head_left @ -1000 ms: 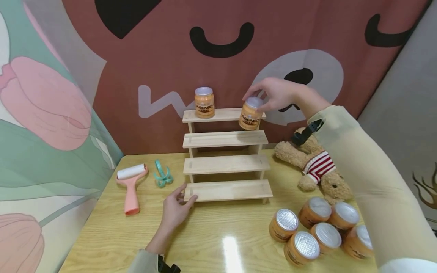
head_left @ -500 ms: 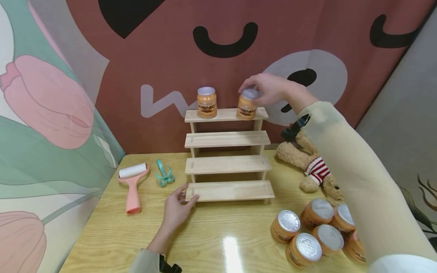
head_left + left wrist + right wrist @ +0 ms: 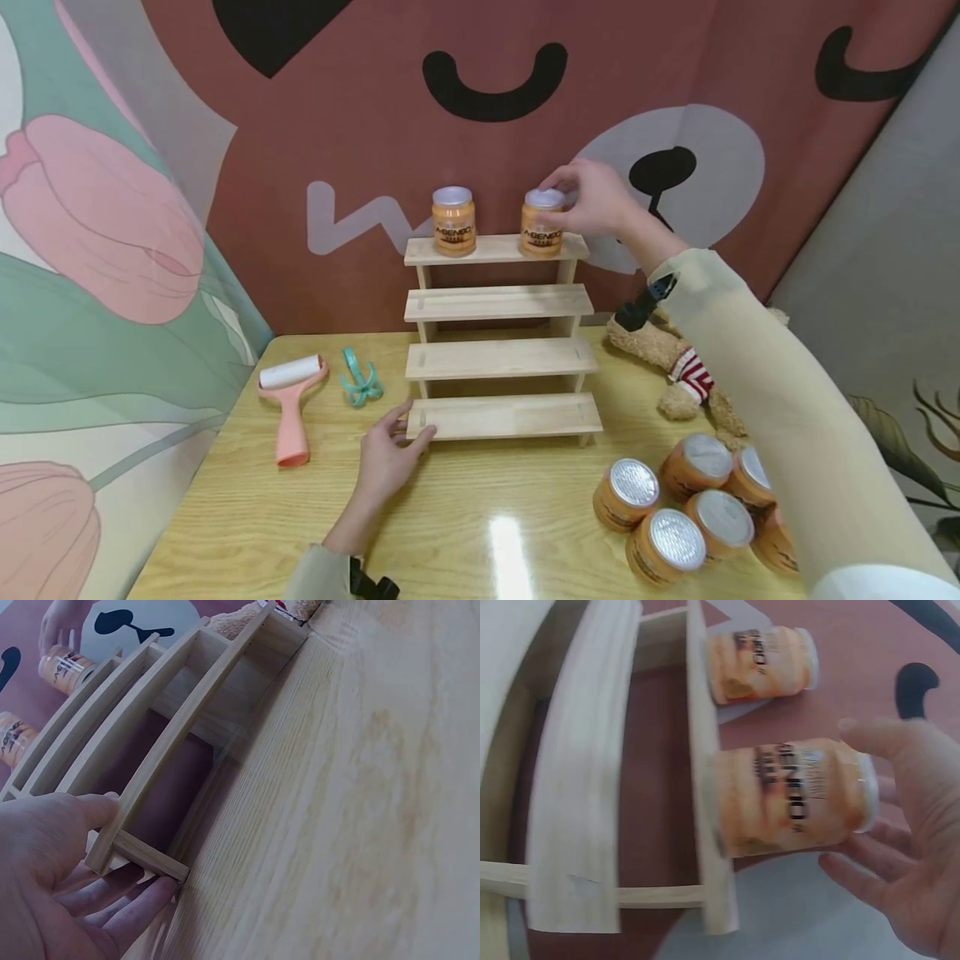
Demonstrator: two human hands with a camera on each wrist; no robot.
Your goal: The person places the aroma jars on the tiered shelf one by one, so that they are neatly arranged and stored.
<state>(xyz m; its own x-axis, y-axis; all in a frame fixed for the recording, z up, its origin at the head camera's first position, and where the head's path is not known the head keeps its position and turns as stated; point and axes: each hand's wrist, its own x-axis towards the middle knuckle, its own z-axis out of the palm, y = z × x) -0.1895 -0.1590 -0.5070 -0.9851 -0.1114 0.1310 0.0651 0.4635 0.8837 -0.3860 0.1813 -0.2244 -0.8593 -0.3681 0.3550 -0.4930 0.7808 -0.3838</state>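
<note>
A four-step wooden display stand (image 3: 502,358) rises at the back of the table. My left hand (image 3: 386,458) holds the left end of its lowest step, thumb on top and fingers below, as the left wrist view shows. On the top step, an orange labelled can (image 3: 541,233) with a pale lid stands upright at the right. My right hand (image 3: 596,200) is around its upper part, thumb and fingers spread loosely beside the lid end (image 3: 866,791). A matching can (image 3: 453,223) stands at the left of that step.
Several more orange cans (image 3: 675,542) cluster at the table's front right. Behind them a teddy bear (image 3: 690,375) in a striped shirt is partly hidden by the right sleeve. A pink lint roller (image 3: 291,417) and a teal claw-shaped thing (image 3: 362,383) lie left.
The right hand has brought the second can up and left onto the top step, where it now stands upright. The hand's fingers have loosened around it. The left hand has stayed at the lowest step.
</note>
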